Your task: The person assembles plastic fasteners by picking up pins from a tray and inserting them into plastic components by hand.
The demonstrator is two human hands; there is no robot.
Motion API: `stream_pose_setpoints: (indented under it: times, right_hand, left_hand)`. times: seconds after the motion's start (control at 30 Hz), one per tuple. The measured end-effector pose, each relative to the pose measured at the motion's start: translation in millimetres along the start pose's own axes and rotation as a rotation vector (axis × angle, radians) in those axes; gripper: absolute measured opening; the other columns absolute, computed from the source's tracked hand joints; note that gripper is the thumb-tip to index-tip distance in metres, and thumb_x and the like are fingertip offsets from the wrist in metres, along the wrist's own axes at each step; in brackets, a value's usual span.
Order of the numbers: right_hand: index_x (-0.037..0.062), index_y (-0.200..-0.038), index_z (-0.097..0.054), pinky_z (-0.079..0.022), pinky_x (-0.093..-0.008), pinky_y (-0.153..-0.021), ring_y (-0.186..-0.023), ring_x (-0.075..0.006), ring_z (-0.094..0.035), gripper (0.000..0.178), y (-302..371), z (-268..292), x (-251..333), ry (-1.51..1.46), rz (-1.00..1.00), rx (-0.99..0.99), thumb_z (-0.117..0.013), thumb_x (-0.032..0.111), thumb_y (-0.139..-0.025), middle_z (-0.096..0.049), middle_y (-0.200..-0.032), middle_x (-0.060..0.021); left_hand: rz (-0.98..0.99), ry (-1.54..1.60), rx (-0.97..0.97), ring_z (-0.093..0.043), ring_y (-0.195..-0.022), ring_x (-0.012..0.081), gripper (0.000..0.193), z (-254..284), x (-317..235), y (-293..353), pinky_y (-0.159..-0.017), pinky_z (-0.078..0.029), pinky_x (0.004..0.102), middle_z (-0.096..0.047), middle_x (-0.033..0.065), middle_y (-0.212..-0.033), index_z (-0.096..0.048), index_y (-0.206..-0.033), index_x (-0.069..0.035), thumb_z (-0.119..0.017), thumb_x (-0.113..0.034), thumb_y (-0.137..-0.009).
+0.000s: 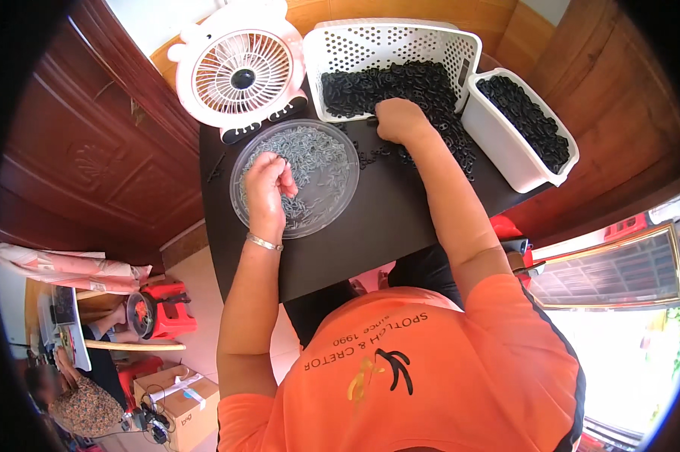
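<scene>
My left hand point(267, 188) is over a round clear plastic tray point(345, 197) with its fingers curled in. A small dark bit shows at its thumb and forefinger, too small to name. Many small grey-blue slivers point(304, 151) lie scattered in the tray. At the front of a white perforated basket point(389, 38), my right hand point(400, 120) is bent down with its fingers closed, beside small black ring-like pieces point(385, 79) heaped inside. Its fingertips are partly hidden, and what they pinch cannot be made out. More black pieces spill onto the dark table point(332, 260) beside the right forearm.
A pink-and-white fan point(242, 77) stands behind the tray. Right of the basket is a white bin point(498, 139) filled with black pieces. Wooden panels border the table. At the far left, another person point(88, 403) sits near a cardboard box point(182, 407) and a red stool point(173, 309).
</scene>
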State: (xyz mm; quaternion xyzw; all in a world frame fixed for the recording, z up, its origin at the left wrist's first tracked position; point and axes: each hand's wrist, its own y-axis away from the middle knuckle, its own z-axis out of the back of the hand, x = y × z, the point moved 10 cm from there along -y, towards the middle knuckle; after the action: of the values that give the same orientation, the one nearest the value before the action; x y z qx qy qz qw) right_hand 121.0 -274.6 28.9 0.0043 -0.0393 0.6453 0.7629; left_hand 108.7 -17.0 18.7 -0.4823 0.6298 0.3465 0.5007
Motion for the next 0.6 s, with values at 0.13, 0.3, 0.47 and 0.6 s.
stream_pose_setpoints:
  times: [0.13, 0.3, 0.47, 0.6]
  right_hand:
    - [0.0027, -0.084, -0.068, -0.051, -0.0411, -0.076, -0.087, -0.0343, -0.063, 0.022, 1.1, -5.0, 10.9, -0.164, 0.070, 0.093, -0.059, 0.014, -0.068, -0.065, -0.091, -0.0189]
    - [0.0034, -0.092, -0.066, -0.050, -0.0407, -0.072, -0.081, -0.0334, -0.062, 0.028, -5.5, -14.7, 7.9, -0.295, 0.151, 0.120, -0.061, 0.016, -0.068, -0.065, -0.088, -0.0176]
    - [0.0019, -0.096, -0.064, -0.050, -0.0305, -0.065, -0.070, -0.0186, -0.062, 0.027, -4.1, -19.5, 22.3, -0.806, 0.124, 0.216, -0.066, 0.012, -0.071, -0.065, -0.081, -0.0095]
    - [-0.0009, -0.099, -0.062, -0.048, -0.0241, -0.067, -0.070, -0.0102, -0.056, 0.019, 18.0, 14.6, 80.2, -1.401, 0.364, 0.254, -0.061, 0.005, -0.081, -0.062, -0.085, -0.0017]
  left_hand:
    - [-0.007, 0.006, 0.010, -0.047, -0.046, 0.0119, 0.015, -2.7, 0.2, 1.4, -0.043, -0.035, 0.0233, -0.048, 0.0024, -0.057, -0.050, -0.071, -0.006, -0.047, -0.011, -0.084]
    - [-0.020, 0.005, 0.031, -0.047, -0.046, 0.0124, 0.014, -6.4, -1.2, 1.0, -0.043, -0.035, 0.0235, -0.049, 0.0025, -0.057, -0.050, -0.071, -0.006, -0.047, -0.011, -0.084]
    - [0.028, 0.025, 0.085, -0.049, -0.048, 0.0139, 0.013, -11.2, 3.5, 1.0, -0.046, -0.038, 0.0250, -0.052, 0.0047, -0.060, -0.050, -0.073, -0.005, -0.048, -0.012, -0.084]
    - [0.049, 0.122, 0.223, -0.055, -0.056, 0.0174, 0.016, -24.8, 7.4, 4.4, -0.053, -0.043, 0.0274, -0.058, 0.0116, -0.073, -0.048, -0.081, -0.004, -0.047, -0.019, -0.088]
